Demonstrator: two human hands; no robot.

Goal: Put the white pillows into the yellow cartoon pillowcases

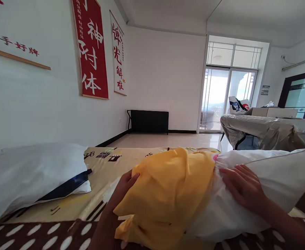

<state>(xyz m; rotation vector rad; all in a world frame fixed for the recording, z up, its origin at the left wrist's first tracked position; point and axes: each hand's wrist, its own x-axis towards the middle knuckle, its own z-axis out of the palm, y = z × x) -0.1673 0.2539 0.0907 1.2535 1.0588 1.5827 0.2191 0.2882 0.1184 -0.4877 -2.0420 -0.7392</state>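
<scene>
A yellow pillowcase [173, 194] covers the left part of a white pillow [277, 180], whose right part is bare. My left hand [128, 182] grips the left edge of the pillowcase, with the thumb on top and the other fingers largely hidden by the cloth. Just right of the pillowcase's opening, my right hand [242, 185] presses into the pillow with its fingers bent and close together, gripping it. A small pink patch [215, 157] shows at the opening's upper edge. Both hands are near the front of the bed.
A second white pillow [38, 177] with a dark strip lies at left on the patterned beige sheet [100, 184]. Brown spotted cloth [71, 232] runs along the front. Beyond stand a folded black frame [149, 121] against the wall and a plastic-covered table [267, 128] with boxes.
</scene>
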